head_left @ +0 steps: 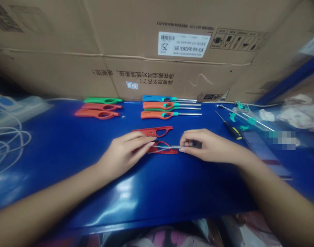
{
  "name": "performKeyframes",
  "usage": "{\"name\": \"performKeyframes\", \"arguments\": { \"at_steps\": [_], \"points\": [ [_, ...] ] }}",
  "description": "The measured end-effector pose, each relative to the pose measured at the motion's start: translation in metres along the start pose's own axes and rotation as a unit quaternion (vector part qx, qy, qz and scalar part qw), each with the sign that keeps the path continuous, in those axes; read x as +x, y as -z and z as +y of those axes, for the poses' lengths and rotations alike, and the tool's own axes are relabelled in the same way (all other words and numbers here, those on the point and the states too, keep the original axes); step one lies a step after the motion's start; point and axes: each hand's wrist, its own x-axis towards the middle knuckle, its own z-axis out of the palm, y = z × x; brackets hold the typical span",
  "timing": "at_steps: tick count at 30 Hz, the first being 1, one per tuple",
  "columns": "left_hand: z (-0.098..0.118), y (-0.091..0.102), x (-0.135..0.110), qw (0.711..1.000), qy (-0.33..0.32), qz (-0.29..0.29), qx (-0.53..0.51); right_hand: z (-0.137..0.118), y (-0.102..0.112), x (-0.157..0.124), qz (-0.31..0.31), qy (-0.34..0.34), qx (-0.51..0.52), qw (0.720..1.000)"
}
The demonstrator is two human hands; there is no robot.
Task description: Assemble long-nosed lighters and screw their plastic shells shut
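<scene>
On the blue table (157, 185) lie two red plastic lighter shell halves. One half (153, 131) lies free, just beyond my fingers. My left hand (126, 151) presses the other half (163, 148) down with closed fingers. My right hand (204, 145) pinches a thin metal tube (169, 147) that lies along that half. The two hands are close together at the table's middle.
Empty shells, green and orange (99, 109), lie at the back left. Assembled long lighters (169, 107) with metal nozzles lie at the back centre. A screwdriver (230, 127), teal parts and metal rods lie to the right. A large cardboard box (157, 48) walls the back. White cable (7, 137) coils left.
</scene>
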Motion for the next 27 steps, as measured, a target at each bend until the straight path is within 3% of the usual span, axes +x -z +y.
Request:
{"name": "performKeyframes", "arguments": {
  "at_steps": [4,11,18,27],
  "points": [
    [-0.009,-0.004,-0.001,0.999,-0.017,-0.036,0.013,0.004,-0.003,0.0,-0.032,-0.018,-0.023,0.999],
    [-0.016,-0.008,-0.003,0.997,-0.022,-0.071,0.016,0.005,-0.003,-0.002,-0.049,0.007,-0.097,0.994],
    [-0.017,-0.007,-0.002,0.993,0.002,-0.119,0.008,0.005,-0.001,-0.007,-0.033,0.02,-0.188,0.981],
    [-0.015,-0.011,-0.003,0.994,0.011,-0.106,-0.011,-0.006,-0.002,-0.009,-0.059,0.013,-0.28,0.958]
  ]
}}
